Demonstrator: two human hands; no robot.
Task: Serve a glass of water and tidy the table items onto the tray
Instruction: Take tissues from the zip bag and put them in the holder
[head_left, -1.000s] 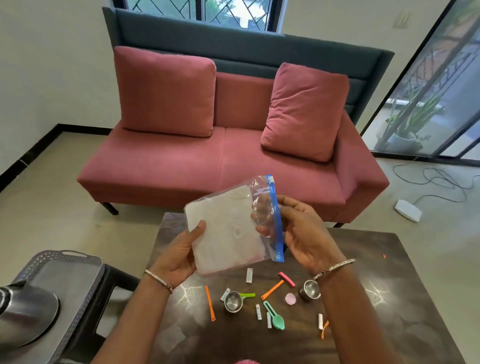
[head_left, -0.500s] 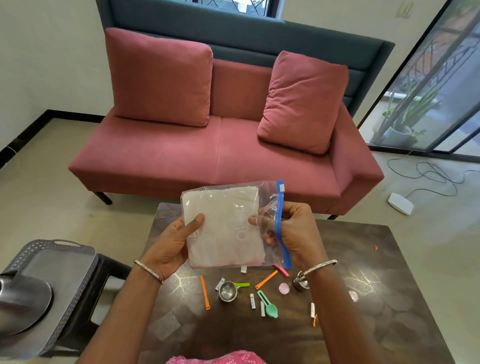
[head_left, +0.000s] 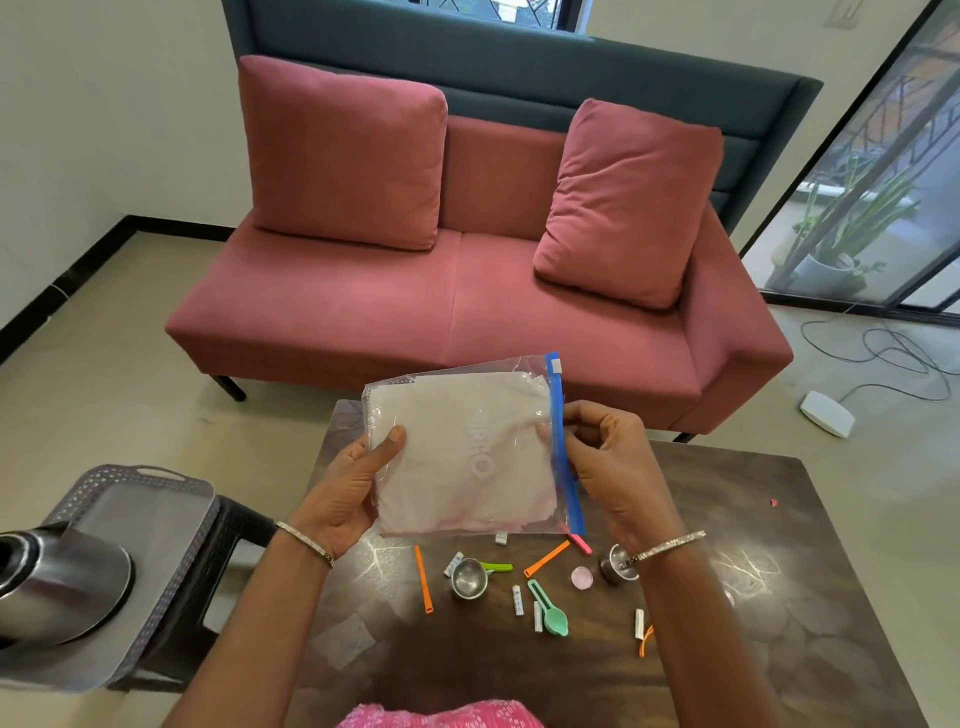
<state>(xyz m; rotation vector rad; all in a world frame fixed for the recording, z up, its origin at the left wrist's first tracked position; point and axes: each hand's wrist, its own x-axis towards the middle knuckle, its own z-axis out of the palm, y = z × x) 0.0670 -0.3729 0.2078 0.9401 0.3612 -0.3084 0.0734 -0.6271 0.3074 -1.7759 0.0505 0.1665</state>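
I hold a clear zip bag with a blue slider strip and white folded contents above the dark table. My left hand grips its left edge, thumb on the front. My right hand pinches the blue strip on the right edge. Below the bag lie small items: a steel cup, a second steel cup, a green scoop, an orange stick and several white tabs. A grey tray sits on a stool at the left, bearing a steel jug.
A red sofa with two cushions stands beyond the table. Cables and a white box lie on the floor at the right. A glass door with plants behind it is at the far right.
The bag has turned flatter toward me and come down closer to the table. My right hand has shifted along the blue strip. The view has tilted downward.
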